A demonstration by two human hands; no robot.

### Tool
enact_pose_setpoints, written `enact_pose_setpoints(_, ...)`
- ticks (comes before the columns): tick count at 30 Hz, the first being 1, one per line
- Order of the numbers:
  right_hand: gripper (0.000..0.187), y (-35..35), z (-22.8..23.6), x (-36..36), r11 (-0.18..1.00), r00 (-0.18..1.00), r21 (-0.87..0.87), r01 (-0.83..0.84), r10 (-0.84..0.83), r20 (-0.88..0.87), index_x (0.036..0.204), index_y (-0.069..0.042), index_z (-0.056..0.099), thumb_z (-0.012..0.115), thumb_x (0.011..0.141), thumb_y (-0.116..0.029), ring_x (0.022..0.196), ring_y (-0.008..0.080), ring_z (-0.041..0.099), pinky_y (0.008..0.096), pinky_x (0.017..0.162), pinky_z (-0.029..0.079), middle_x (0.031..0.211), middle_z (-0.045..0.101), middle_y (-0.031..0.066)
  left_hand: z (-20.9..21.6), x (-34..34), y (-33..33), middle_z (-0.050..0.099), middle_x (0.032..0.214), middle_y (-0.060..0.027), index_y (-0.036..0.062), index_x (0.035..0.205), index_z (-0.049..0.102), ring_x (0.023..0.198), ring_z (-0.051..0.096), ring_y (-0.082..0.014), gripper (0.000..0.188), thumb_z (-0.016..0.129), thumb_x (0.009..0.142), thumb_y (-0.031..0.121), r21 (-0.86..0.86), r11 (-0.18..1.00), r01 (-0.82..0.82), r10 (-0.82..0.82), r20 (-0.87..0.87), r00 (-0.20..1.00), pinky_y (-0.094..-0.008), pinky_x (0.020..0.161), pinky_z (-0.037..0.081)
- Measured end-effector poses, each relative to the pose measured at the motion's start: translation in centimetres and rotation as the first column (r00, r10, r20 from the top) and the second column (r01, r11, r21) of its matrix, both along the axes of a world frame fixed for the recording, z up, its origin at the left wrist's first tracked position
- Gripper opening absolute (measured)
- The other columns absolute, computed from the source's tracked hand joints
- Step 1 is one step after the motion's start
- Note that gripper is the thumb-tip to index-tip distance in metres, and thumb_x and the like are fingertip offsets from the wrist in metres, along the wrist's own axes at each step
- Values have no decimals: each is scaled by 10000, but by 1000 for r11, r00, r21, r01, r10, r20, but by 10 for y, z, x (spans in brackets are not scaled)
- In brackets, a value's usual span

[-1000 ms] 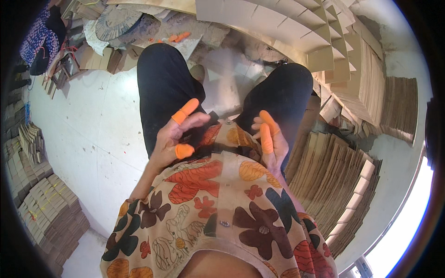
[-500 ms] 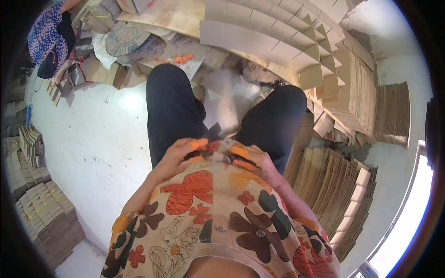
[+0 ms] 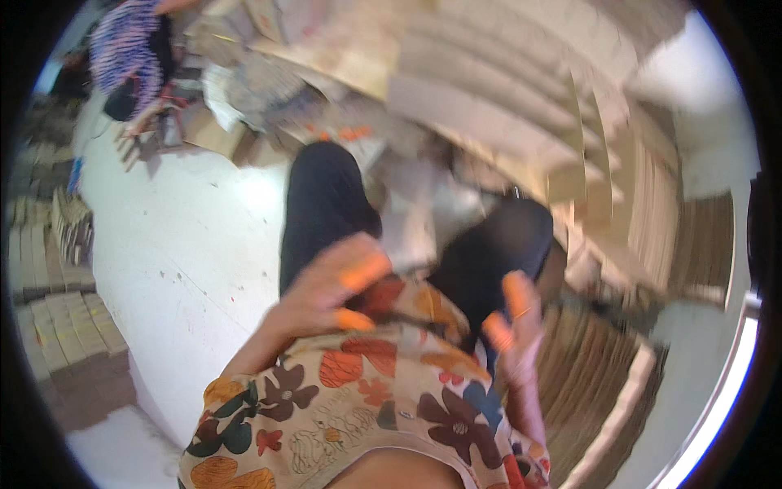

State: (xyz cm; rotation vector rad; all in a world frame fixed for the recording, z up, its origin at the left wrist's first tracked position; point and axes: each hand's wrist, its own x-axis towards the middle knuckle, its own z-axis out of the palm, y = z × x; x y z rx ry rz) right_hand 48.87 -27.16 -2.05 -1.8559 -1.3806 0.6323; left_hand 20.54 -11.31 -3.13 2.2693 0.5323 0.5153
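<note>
My left hand (image 3: 334, 285), with orange covers on some fingers, is over the left side of the flower-patterned shirt (image 3: 383, 359) I wear. Its thumb and fingers are apart and nothing shows between them; whether they touch the cloth is unclear from the blur. Off to the right of the shirt hem, my right hand (image 3: 519, 326) is raised with its orange-covered fingers spread, holding nothing. Below both hands are my legs in dark trousers (image 3: 326, 187), knees bent.
A slotted cardboard divider grid (image 3: 497, 106) lies on a wooden board ahead right. Cardboard stacks (image 3: 582, 359) stand at the right, more bundles (image 3: 69, 334) at the left. Another person in a blue patterned garment (image 3: 130, 49) is at the far left. Small orange pieces (image 3: 350, 132) lie ahead.
My hands were together at the shirt hem and have come apart, the right one moving right and the left one lifting slightly. The whole view has shifted and blurred.
</note>
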Motion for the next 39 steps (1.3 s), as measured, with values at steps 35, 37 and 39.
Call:
enact_pose_setpoints(35,482,81,238,-2,34,986,997,-64,-152,68,1192,52,527,717,763,-59,681,145,570,224,619,472,973,615,113,265,5,11,546,1182,-107,39,1152,533,1004,562,-230,516,733,718,234,698,272,-662,-124,708,695,-383,888,437)
enact_pose_setpoints(37,469,94,236,-1,46,986,997,-59,-151,65,1185,51,533,713,767,-59,694,149,573,230,624,476,974,616,116,268,6,7,541,1178,-108,42,1156,523,1001,556,-233,507,715,734,248,706,246,-664,-106,701,706,-386,887,433)
enact_pose_setpoints(39,456,103,235,-2,80,990,995,-54,-127,64,1179,50,538,709,771,-59,706,152,576,236,630,480,974,617,119,268,3,3,536,1174,-108,46,1160,513,999,551,-236,499,698,750,261,706,228,-671,-74,699,711,-389,886,428)
